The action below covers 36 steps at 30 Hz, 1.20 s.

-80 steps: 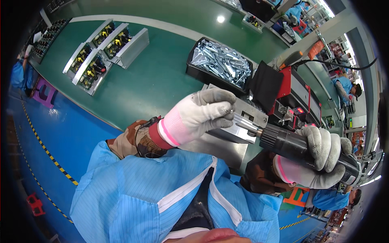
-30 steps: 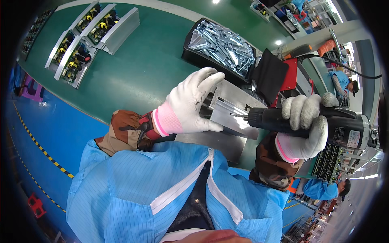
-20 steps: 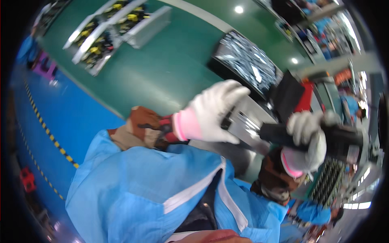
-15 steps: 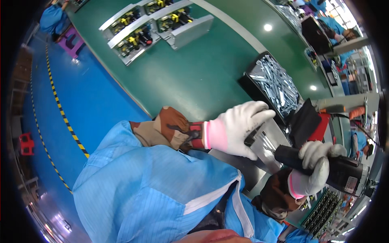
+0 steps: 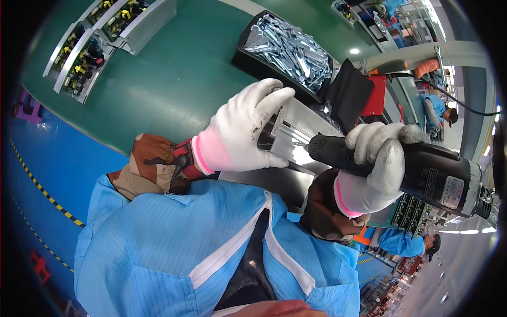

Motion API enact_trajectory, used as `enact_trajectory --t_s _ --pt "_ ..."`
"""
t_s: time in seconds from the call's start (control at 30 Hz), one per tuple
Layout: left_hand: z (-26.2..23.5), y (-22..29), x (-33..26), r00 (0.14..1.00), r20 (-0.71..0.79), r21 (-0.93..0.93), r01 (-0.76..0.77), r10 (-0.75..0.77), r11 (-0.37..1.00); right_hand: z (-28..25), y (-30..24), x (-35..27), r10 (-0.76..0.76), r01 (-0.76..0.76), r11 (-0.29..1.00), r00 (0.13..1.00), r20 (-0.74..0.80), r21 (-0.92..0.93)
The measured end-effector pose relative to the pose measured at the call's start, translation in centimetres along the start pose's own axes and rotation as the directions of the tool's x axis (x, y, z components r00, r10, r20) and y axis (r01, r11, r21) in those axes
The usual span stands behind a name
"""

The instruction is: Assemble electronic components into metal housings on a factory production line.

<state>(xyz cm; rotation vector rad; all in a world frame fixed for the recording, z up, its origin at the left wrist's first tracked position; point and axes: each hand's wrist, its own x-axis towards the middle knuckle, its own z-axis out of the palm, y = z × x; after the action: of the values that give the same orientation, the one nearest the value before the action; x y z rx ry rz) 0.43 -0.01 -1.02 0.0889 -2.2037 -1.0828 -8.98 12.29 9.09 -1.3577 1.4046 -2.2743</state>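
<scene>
My left hand (image 5: 243,132), in a white glove with a pink cuff, grips a silver metal housing (image 5: 303,140) that lies on the green bench (image 5: 158,90). My right hand (image 5: 372,169), gloved the same way, is wrapped around a black electric screwdriver (image 5: 422,171). The tool's tip points left and meets the housing just beside my left fingers. The exact spot under the bit is hidden by my left hand.
A black tray of silver metal parts (image 5: 288,50) sits behind the housing. Grey bins with small yellow and black parts (image 5: 100,37) stand at the far left. A red and black fixture (image 5: 364,95) stands to the right. Other people in blue work in the background (image 5: 435,108).
The view swung about between frames. My left hand stayed on the housing and my right kept the screwdriver, whose tip now sits closer against the housing.
</scene>
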Motion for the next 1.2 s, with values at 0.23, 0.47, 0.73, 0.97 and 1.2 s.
enact_trajectory --t_s 0.23,0.47,0.73,0.97,1.2 --pt "0.0 0.1 -0.1 1.0 0.012 0.007 -0.02 0.02 1.0 -0.3 -0.3 0.1 -0.024 0.032 0.997 0.993 0.112 -0.069" --pt "0.2 0.6 0.4 1.0 0.012 -0.027 -0.002 0.002 1.0 -1.0 0.0 -0.4 0.008 -0.009 0.993 1.0 -0.013 -0.119" --pt "0.7 0.2 0.3 0.997 0.016 -0.088 -0.07 0.072 0.994 0.4 -0.7 -0.8 0.09 -0.127 0.98 0.97 -0.227 -0.151" --pt "0.1 0.1 -0.5 0.997 0.081 -0.063 -0.014 0.019 0.998 -1.4 -3.1 -0.2 0.313 -0.306 0.95 0.929 -0.196 0.066" --pt "-1.9 -0.8 -2.3 0.959 0.135 -0.065 0.258 -0.247 0.964 -11.5 -5.4 0.0 0.006 0.054 0.983 0.944 -0.331 0.173"
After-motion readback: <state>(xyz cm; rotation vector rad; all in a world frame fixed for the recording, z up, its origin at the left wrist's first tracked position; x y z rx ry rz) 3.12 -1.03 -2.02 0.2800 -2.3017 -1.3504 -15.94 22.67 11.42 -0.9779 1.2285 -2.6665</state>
